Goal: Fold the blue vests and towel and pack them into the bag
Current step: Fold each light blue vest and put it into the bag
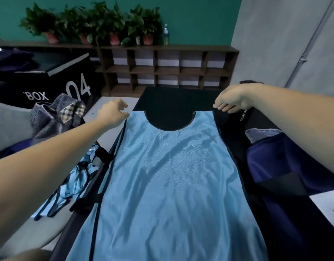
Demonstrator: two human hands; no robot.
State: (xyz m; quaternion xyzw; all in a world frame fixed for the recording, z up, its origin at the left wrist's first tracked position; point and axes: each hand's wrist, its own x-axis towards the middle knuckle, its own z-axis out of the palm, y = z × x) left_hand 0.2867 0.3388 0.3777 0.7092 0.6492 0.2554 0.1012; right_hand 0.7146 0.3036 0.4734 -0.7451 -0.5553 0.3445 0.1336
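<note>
Since the vest [171,176] runs lengthwise toward you, its shoulder corners sit at your fingers [217,106]: left hand [113,113] touching, grip unclear; right hand [231,102] loose, empty, just beside.

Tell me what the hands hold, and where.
The left hand and right hand reach the blue vest at its shoulder corners; whether the fingers pinch it cannot be told.
</note>
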